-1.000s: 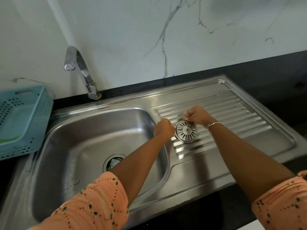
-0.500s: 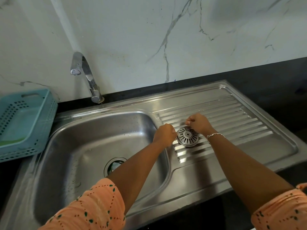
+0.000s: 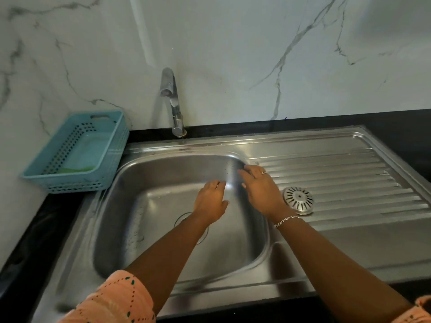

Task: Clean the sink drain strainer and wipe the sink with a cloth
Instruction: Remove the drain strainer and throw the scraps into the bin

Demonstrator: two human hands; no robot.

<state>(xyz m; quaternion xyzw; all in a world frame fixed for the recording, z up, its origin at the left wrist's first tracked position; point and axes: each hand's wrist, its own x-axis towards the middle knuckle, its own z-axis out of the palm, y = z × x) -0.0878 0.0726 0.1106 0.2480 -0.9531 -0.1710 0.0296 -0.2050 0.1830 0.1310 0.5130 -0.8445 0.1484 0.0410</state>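
Both hands, left (image 3: 211, 201) and right (image 3: 261, 191), empty, fingers loosely spread over basin (image 3: 130, 206); strainer (image 3: 298, 200) right of basin. Best: fetch cloth, wipe.

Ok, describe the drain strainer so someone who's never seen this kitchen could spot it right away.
Start at the stainless steel sink and look to the ribbed drainboard right of the basin. The drain strainer lies there, just beside the right hand. It is the only loose item on the ribs: a small round metal disc with slots radiating from a central knob.
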